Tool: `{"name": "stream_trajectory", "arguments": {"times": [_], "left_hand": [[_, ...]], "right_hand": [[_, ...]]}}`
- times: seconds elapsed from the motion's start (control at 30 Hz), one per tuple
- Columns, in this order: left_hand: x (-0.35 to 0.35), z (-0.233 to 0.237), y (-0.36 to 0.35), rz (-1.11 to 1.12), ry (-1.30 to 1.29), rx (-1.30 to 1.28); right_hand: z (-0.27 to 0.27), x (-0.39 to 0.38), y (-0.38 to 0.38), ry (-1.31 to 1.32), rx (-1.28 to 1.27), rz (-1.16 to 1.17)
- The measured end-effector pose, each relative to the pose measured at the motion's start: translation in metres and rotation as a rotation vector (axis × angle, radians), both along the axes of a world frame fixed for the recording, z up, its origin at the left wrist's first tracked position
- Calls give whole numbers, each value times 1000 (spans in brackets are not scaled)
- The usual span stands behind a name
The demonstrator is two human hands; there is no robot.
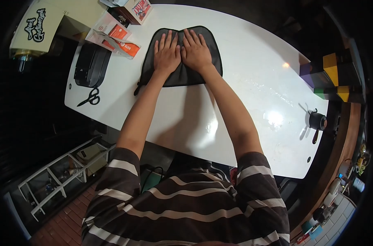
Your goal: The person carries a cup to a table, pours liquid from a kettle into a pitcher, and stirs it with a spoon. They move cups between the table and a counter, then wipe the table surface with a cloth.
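A flat black fabric pouch (186, 78) with piped edges lies on the white table, and a small pull or strap hangs off its lower left corner. On its left half rests my left hand (166, 55), palm down with the fingers stretched out. My right hand (196, 52) lies flat on the right half, fingers spread and pointing away from me. The thumbs almost meet over a crease in the middle of the pouch. Neither hand grips anything; what lies beneath the palms is hidden.
Black scissors (90, 98) lie left, beside a black printer-like device (92, 65). Orange-and-white packets (118, 39) and a printed box (135, 10) stand at the back left. A small dark pot with a handle (317, 121) sits near the right edge of the white table (252, 94).
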State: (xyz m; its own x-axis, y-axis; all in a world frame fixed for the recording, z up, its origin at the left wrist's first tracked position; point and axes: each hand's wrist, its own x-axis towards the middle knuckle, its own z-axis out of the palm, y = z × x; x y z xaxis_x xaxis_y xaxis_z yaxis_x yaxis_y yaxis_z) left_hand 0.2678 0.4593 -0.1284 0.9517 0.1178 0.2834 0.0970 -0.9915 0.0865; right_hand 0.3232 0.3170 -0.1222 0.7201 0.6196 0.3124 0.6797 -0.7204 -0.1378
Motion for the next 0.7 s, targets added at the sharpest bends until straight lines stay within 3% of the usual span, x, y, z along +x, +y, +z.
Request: {"name": "stream_trajectory", "arguments": {"times": [0.17,0.7], "left_hand": [[-50,1,-11,68,32,9],[-179,14,-84,246,45,-11]], "right_hand": [[-3,-42,-7,-43,128,74],[3,-156,-73,61,118,133]]}}
